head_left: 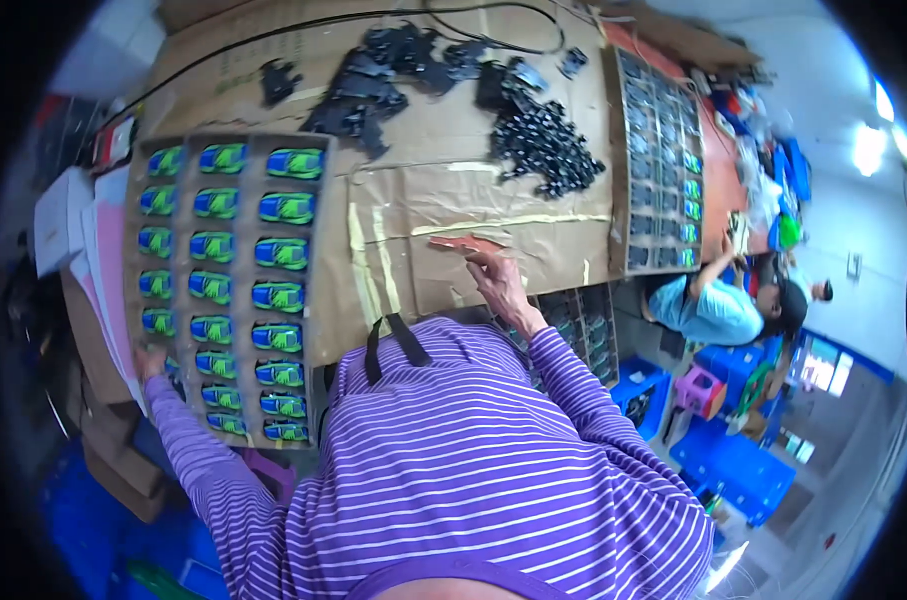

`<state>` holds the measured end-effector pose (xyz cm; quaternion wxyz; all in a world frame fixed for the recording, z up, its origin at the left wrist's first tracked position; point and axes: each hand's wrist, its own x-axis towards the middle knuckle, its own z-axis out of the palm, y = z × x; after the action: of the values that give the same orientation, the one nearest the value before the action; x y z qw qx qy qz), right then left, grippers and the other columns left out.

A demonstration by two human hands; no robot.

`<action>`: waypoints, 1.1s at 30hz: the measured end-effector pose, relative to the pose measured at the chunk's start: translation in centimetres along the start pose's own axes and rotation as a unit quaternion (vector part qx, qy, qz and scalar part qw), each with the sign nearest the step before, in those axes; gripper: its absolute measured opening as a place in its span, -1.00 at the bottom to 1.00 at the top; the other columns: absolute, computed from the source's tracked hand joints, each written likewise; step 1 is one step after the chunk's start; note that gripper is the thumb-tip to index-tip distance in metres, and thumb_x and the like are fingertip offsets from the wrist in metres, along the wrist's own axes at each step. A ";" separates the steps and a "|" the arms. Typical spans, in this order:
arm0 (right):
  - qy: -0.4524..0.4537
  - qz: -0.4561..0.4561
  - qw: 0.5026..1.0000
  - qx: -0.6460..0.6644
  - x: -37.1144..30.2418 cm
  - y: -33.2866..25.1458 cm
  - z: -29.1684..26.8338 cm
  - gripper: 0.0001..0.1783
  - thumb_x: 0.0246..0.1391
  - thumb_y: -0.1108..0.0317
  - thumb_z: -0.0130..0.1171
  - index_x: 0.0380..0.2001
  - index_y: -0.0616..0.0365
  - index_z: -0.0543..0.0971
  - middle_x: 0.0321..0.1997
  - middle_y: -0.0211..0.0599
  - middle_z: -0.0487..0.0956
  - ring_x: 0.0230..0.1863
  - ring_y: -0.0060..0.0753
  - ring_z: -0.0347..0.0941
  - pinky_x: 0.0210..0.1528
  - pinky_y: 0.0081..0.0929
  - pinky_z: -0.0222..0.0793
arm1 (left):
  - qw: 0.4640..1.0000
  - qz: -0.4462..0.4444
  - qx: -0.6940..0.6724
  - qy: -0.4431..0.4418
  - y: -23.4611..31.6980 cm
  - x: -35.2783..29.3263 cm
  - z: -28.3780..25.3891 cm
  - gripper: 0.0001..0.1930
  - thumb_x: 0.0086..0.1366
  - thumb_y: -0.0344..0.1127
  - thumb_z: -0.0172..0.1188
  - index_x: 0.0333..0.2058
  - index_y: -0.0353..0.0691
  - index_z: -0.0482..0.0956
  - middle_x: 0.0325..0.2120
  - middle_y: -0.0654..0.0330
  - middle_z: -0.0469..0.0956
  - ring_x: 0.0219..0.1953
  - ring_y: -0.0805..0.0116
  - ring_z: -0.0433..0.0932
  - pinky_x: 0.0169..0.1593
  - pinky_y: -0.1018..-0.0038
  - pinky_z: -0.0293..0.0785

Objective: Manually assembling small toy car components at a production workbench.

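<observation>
My left hand [151,361] is at the left edge of a shallow compartment tray [239,145], beside a toy car in the lower part of its left column. That hand's fingers are small and blurred, so their grip is unclear. Rows of blue-and-green toy cars [284,252] fill the tray. Over the cardboard-covered table [394,190], my right hand [501,287] hovers with loosely bent fingers, and nothing shows in it. Just beyond its fingertips lies a torn, reddish-orange patch [466,243] in the cardboard.
Black plastic parts [364,95] and a heap of small shiny black pieces [544,140] lie at the back. A second tray [639,150] stands at the right, with a co-worker [709,310] beyond it. A black cable [304,35] crosses the far side.
</observation>
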<state>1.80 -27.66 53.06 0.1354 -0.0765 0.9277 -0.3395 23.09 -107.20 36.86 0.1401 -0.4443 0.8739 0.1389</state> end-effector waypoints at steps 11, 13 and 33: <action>0.271 -0.039 0.960 -0.065 7.5 8.6 -2.1 -0.63 0.09 0.30 0.24 -0.03 0.13 0.49 -0.39 -0.08 0.66 -0.48 -0.10 0.57 -0.39 -0.20 0.44 | 0.898 0.037 -0.437 -0.036 3.5 -14.7 -1.3 -0.58 0.16 -0.59 0.14 0.04 -0.28 0.50 -0.14 0.11 0.58 -0.08 0.21 0.56 0.07 0.35 0.48; 0.197 0.082 0.976 -0.044 9.9 9.2 -3.0 -0.65 0.07 0.27 0.27 -0.07 0.06 0.51 -0.29 -0.07 0.65 -0.42 -0.07 0.57 -0.35 -0.14 0.43 | 0.682 -0.131 -0.710 -0.118 18.7 -19.1 -0.6 -0.69 0.25 -0.43 0.17 -0.01 -0.14 0.51 -0.12 0.19 0.58 -0.12 0.27 0.57 -0.09 0.35 0.55; -0.197 0.170 0.761 0.594 3.3 -2.5 -6.8 -0.83 0.09 0.43 0.09 -0.24 0.26 0.51 -0.40 -0.24 0.60 -0.49 -0.50 0.49 -0.44 -0.60 0.45 | 0.480 0.013 -0.654 -0.585 54.4 -39.6 2.2 -0.62 0.43 -0.11 0.08 0.06 -0.25 0.50 -0.25 0.19 0.64 -0.28 0.33 0.67 -0.37 0.29 0.68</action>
<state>-3.29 -26.14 59.00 0.3891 0.1132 0.4907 -0.7714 1.44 -46.37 55.91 0.2862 -0.2122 0.2521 0.8997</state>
